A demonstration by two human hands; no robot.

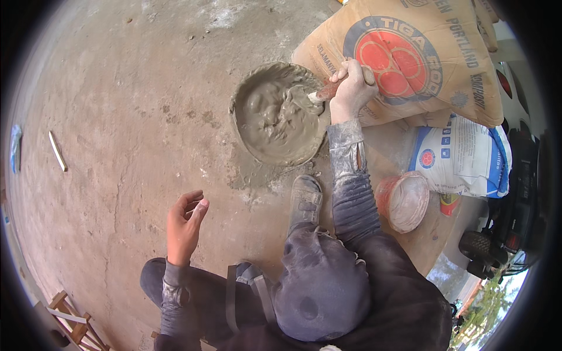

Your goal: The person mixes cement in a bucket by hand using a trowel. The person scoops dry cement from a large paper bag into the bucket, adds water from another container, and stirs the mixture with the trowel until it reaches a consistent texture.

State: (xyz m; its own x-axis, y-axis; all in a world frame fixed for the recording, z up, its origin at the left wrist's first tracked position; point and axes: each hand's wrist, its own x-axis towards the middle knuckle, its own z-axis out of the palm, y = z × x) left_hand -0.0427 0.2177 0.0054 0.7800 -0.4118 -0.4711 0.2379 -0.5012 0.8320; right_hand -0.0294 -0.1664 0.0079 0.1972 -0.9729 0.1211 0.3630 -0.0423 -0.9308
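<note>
My right hand (351, 98), dusted pale, grips the reddish handle of a trowel (327, 91). Its blade end is sunk in wet grey mortar (279, 127), so most of the blade is hidden. The mortar fills a round tub (235, 125) whose rim is caked with the same mix. My left hand (184, 228) hangs above my bent knee with nothing in it, thumb apart from the loosely curled fingers. A brown paper cement sack (456, 83) with a red and blue emblem lies just beyond my right hand.
Right of my right forearm are a red bucket (383, 193) with a whitish inside and a white-and-blue sack (472, 153). Vehicles stand farther right. A pale strip (57, 151) lies on the concrete floor (131, 109), with a wooden frame (72, 318) at lower left.
</note>
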